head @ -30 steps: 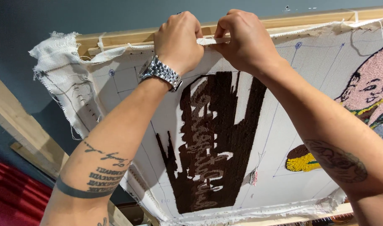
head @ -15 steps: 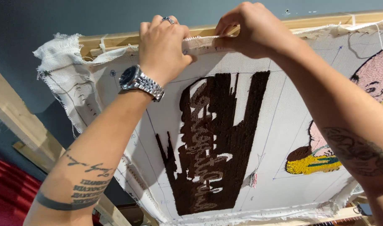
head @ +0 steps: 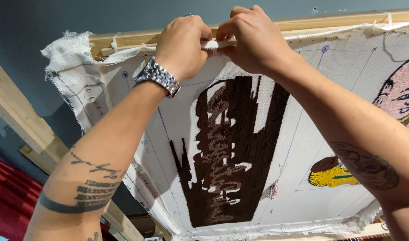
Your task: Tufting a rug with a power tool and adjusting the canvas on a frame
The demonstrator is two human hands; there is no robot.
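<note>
A: Where are the hands?

B: Both are up at the far top edge. The left hand (head: 183, 47) is curled shut, fingers pinching the rolled top edge of the white tufting cloth (head: 298, 147). The right hand (head: 253, 40) sits just beside it, almost knuckle to knuckle, also closed on that same fold of cloth. A steel wristwatch (head: 158, 76) sits on the left wrist.

A: And what is the cloth fixed to?

B: A wooden frame (head: 329, 21). Its top rail runs left to right just behind the fingers, and the cloth hangs from it towards the viewer. At the far left corner the fabric bunches in a frayed white wad (head: 68, 51).

A: What step would you call this?

B: I judge it to be working the cloth's top edge at the rail, tensioning or seating it. I cannot tell whether the edge is going on or coming off.

A: What does the next move call for?

B: An even pull from both hands together, kept along the rail, so the weave stays straight; probably a shift sideways to the next stretch of edge.

A: Anything else on the cloth?

B: A tall dark brown tufted patch (head: 231, 156) in the middle, a small yellow and brown patch (head: 331, 174) to its right, and a pink tufted figure (head: 403, 98) at the right edge. Thin blue guide lines cross the bare weave.
</note>
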